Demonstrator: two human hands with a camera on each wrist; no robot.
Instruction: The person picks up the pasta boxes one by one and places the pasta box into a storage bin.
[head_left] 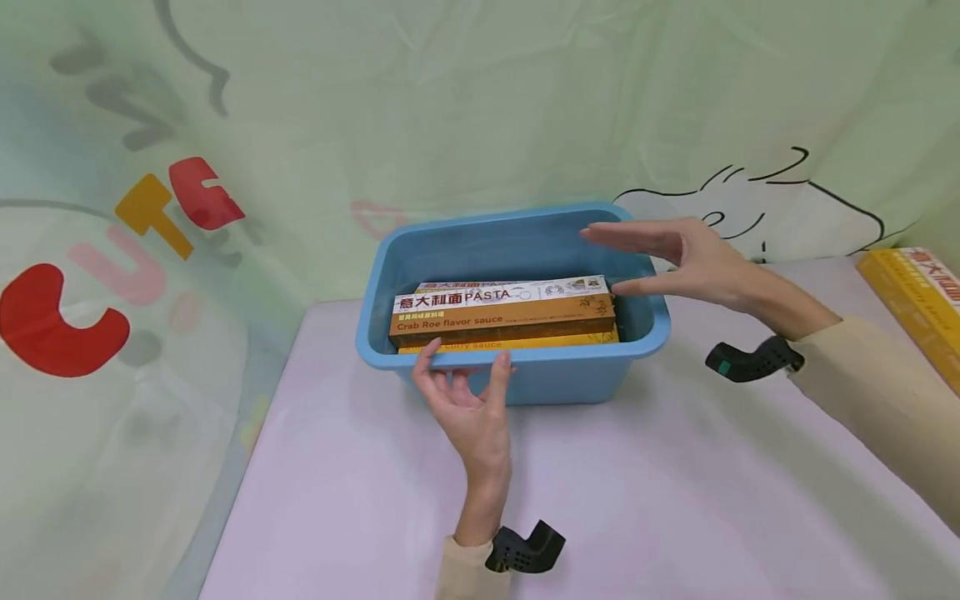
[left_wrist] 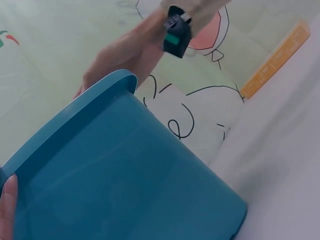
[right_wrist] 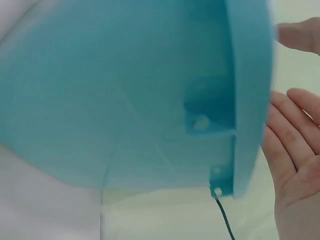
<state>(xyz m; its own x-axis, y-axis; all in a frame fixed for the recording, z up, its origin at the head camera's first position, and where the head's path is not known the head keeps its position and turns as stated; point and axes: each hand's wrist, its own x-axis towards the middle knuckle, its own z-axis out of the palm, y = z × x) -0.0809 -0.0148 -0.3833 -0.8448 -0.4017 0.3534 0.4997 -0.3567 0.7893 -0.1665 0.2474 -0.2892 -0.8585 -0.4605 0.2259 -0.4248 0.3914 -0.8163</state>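
Note:
A blue plastic bin stands on the pale table by the wall cloth. Inside it lies a brown pasta box lettered Crab Roe flavor sauce, with a yellow curry sauce box partly hidden under it. The edge of one more box shows behind. My left hand grips the bin's front rim, fingertips at its edge; one finger shows against the bin in the left wrist view. Over the bin's right end, my right hand has straight, spread fingers and holds nothing. Its thumb tip is near the brown box's right end.
A yellow pasta box rests on the table at the far right. Behind the bin hangs a pale green printed cloth, continuing down the left side. Black camera mounts sit at both wrists.

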